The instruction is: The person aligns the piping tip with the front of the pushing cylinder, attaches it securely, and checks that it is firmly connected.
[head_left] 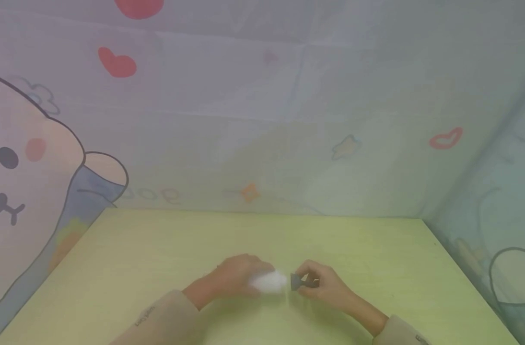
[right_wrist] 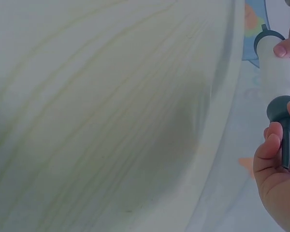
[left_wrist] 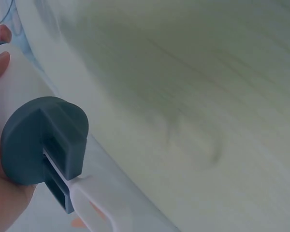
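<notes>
My left hand [head_left: 240,275] grips a white tube [head_left: 270,282] over the front middle of the table. In the left wrist view, a dark teal round end fitting [left_wrist: 21,140] with a blocky frame caps its near end, and a white loop-shaped piece [left_wrist: 96,203] sticks out of that frame. Just right of the tube, my right hand [head_left: 327,282] pinches a dark funnel-shaped piece [head_left: 295,281] by its narrow stem, wide end facing the tube. A narrow gap separates the two in the head view. Fingers hide part of both.
The pale yellow-green table [head_left: 193,235] stretches out around both hands. Behind it hangs a printed cloth [head_left: 227,143] with hearts, stars and a large cartoon animal, and more cloth borders the right side.
</notes>
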Motion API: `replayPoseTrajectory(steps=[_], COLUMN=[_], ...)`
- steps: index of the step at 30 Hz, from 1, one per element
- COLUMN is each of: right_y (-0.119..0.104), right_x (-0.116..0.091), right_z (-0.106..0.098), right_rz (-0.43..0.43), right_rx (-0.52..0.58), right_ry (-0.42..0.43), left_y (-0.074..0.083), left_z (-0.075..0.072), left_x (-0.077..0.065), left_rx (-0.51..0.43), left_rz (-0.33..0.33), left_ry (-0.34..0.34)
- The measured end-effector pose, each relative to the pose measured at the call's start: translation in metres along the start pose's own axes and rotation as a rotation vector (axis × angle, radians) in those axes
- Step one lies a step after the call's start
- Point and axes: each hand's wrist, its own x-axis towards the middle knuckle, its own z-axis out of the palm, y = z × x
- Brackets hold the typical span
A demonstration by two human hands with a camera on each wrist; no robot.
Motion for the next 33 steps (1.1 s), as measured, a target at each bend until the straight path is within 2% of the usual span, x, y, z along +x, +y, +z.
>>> replayPoseTrajectory(steps=[8,17,24,29,33], right_y=[-0.006,-0.011,-0.006,-0.005,-0.006], right_x=[0.002,0.002,0.000,0.001,0.001], right_z=[0.002,0.005,0.004,0.002,0.000], right_rz=[-0.051,-0.052,-0.053,-0.037,-0.008], right_rx=[-0.014,-0.061,0.054,0.146,0.171], right_ry=[-0.010,-0.018,-0.043,-0.080,-0.100], left_y=[0.008,0.013,0.017,0.021,0.022], left_z=[-0.002,-0.004,-0.005,-0.007,-0.008], left_x=[0.001,-0.001,-0.002,-0.003,-0.004], left_rx=[0.021,0.015,0.062,0.121,0.141], left_rz=[0.074,0.065,0.060,0.088,0.096], left_ry=[0.027,0.012,0.029,0.070,0.079])
